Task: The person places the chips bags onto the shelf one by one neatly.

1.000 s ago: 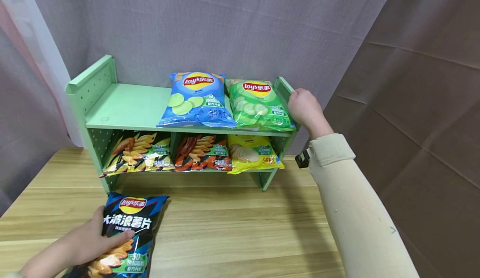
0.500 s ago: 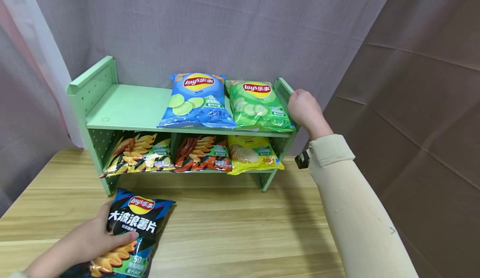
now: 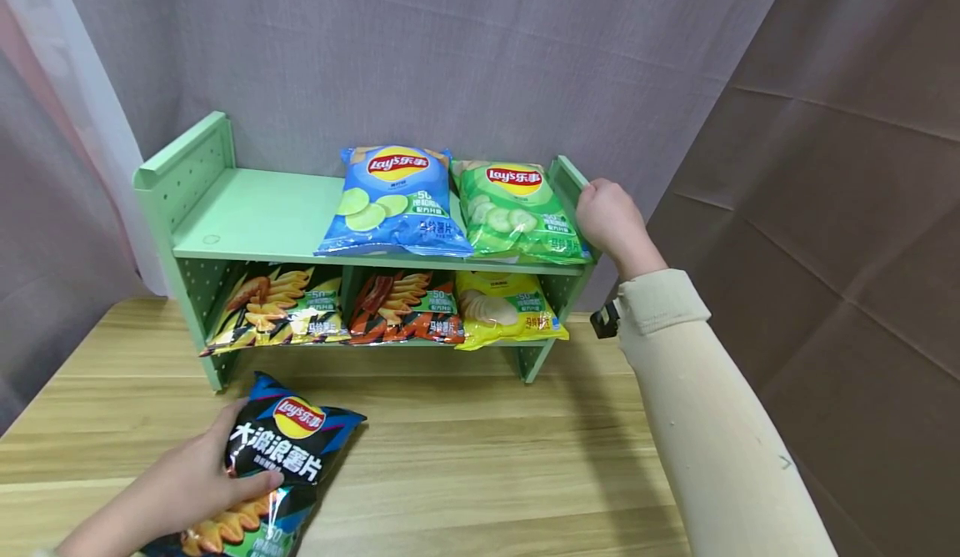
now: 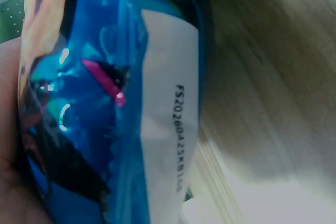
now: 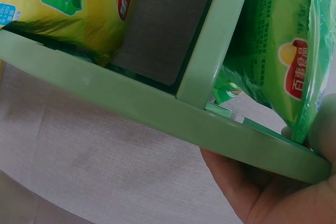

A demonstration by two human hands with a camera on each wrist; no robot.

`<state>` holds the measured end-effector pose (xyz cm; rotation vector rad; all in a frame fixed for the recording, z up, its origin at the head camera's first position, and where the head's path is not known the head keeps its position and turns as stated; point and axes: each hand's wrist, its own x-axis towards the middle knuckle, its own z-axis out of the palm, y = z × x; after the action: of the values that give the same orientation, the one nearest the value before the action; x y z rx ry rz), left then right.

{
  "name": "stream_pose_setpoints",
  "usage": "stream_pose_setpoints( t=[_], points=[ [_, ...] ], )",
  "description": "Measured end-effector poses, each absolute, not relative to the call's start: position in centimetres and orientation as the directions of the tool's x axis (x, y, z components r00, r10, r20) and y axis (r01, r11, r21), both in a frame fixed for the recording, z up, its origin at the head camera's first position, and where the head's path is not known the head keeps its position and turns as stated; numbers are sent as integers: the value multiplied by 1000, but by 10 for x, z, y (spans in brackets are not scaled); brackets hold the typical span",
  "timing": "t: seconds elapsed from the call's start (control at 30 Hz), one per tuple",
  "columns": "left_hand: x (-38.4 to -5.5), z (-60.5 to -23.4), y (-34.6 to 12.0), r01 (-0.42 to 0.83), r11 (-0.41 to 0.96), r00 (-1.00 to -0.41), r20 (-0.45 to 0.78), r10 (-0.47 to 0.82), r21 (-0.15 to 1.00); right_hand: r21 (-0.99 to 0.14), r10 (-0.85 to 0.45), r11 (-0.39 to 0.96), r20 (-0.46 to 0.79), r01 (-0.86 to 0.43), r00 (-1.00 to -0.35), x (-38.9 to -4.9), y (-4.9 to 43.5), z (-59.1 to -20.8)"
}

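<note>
My left hand [image 3: 198, 482] grips a black and blue bag of chips [image 3: 281, 444] at the lower left, thumb across its front and fingers round its left side. In the left wrist view the blue back of that bag, with a white printed strip, fills the middle. At the upper right my right hand [image 3: 611, 219] holds the right side panel of the green shelf [image 3: 255, 207]. The right wrist view shows thumb and fingers on both sides of that panel, beside the green bag of chips [image 5: 273, 45].
On the top tier sit a blue bag [image 3: 393, 203] and the green one. Below are a black and yellow bag [image 3: 277, 303], a red bag [image 3: 405, 307] and a yellow bag [image 3: 506, 307]. A grey curtain [image 3: 450, 57] hangs behind the wooden table [image 3: 450, 457].
My left hand has moved slightly right with the black and blue bag, whose top end has swung to the right. The right hand stays at the shelf's side panel.
</note>
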<state>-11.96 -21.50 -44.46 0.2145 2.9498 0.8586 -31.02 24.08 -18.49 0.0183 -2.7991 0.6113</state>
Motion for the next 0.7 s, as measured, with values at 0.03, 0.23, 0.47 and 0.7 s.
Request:
stream_pose_setpoints(
  t=[0.03,0.23,0.47,0.7],
  points=[
    [-119,-444,-214,127,827,-988,-6,156,547,-407,45,911,268,-71,-962,-310,241,-185],
    [-119,-441,-207,156,790,-985,30,173,593,-423,49,904,252,-65,-966,-310,242,-185],
    [-114,-434,-200,186,772,-978,43,202,607,-419,51,906,259,-64,-965,-311,240,-186],
    [-109,-419,-197,208,709,-978,116,176,674,-411,48,909,256,-64,-966,-311,240,-185]
  ],
)
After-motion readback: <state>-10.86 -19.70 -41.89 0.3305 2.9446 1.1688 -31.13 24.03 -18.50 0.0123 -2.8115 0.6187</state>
